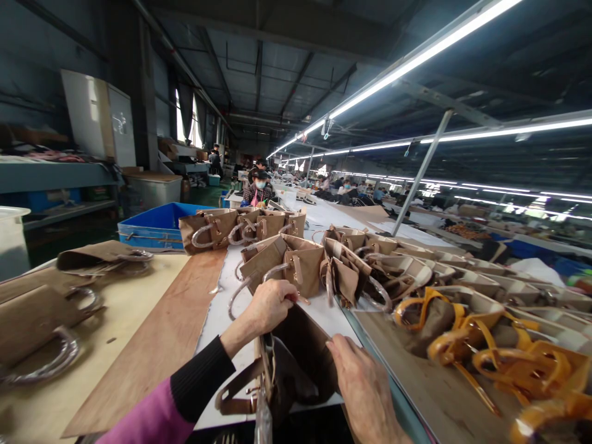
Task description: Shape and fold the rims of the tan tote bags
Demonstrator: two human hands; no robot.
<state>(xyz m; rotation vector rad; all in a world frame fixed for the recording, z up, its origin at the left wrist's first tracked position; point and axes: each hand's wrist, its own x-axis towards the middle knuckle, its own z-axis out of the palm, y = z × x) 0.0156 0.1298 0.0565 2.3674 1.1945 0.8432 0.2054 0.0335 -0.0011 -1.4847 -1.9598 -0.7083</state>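
A dark brown leather handbag (303,351) stands open on the white sheet (217,314) right in front of me. My left hand (268,305) is closed in a grip on the bag's far upper rim. My right hand (365,385) rests on the bag's right side with its fingers curled over the edge. The bag's strap and wrapped handle (240,388) hang toward me at the near edge.
Several tan handbags (287,262) with wrapped handles stand in rows along the bench. Orange-handled bags (490,345) lie at the right. More bags (41,320) lie on the wooden table at left. A blue crate (157,225) sits behind. People work further down the line.
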